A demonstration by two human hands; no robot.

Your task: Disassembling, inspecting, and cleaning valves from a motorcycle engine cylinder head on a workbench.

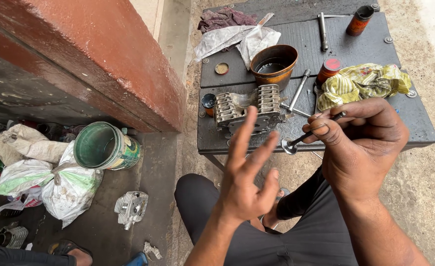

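**Fingers pinch the valve stem; head points left toward the open hand**

Fingers (326, 129) of your right hand (362, 143) are closed around the thin stem of an engine valve (306, 136), thumb and forefinger pinching it near its upper end. Long axis runs on a slant: stem end high and to the right inside your grip, round flat head low and to the left, hanging in the air above the near edge of the low dark table (419, 125).

Your left hand (249, 182) holds nothing, fingers spread wide and palm turned up (fingertips just beside the valve head, not touching it as far as can be seen). So the head lies to the left of your gripping fingers, and the left hand is the nearer one to it.

Beyond the left fingertips sits the finned cylinder head (249, 106) on the table, with a brown bowl (274, 61) behind it and a yellow rag (362, 81) to the right. Green bucket (104, 146) stands well apart, on the ground to the left.
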